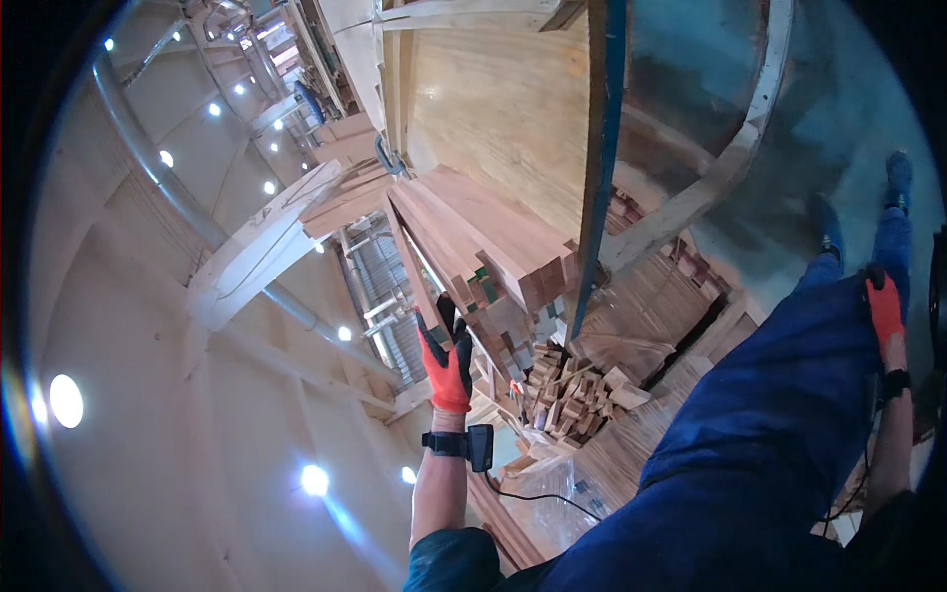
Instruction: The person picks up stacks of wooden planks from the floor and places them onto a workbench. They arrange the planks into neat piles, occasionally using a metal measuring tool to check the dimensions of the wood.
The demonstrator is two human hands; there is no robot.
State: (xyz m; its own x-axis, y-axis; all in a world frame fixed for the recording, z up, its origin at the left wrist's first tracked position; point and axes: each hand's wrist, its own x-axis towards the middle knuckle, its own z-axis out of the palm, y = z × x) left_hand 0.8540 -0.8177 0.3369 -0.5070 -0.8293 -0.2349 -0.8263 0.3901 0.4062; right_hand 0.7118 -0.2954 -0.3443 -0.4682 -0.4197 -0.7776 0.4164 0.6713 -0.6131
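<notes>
The view is tilted sharply, so the hall's pale ceiling with its round lamps (66, 400) fills the left side and the grey floor (848, 128) the upper right. The left hand (446, 365), in a red and black glove, is raised with its fingers (442, 321) spread against the end of a long wooden board (419, 266) at the left edge of a stack of planks (483, 237); the palm presses on the wood and the fingers are open rather than curled, so it touches the board more than it grips it. A black strap with a small black box (472, 446) sits on that wrist, and a thin black cable (538, 495) trails from it. The stack of planks runs away from the hand toward the far part of the hall, its cut ends facing the camera just right of the glove. Below those ends lies a heap of short wood offcuts (577, 390), near the hand but apart from it. A blue steel post (600, 158) stands just right of the stack. The right hand (885, 308), also in a red glove, hangs down at the right edge beside the person's blue trouser leg (779, 434), holding nothing visible; whether its fingers are curled or slack I cannot tell.
</notes>
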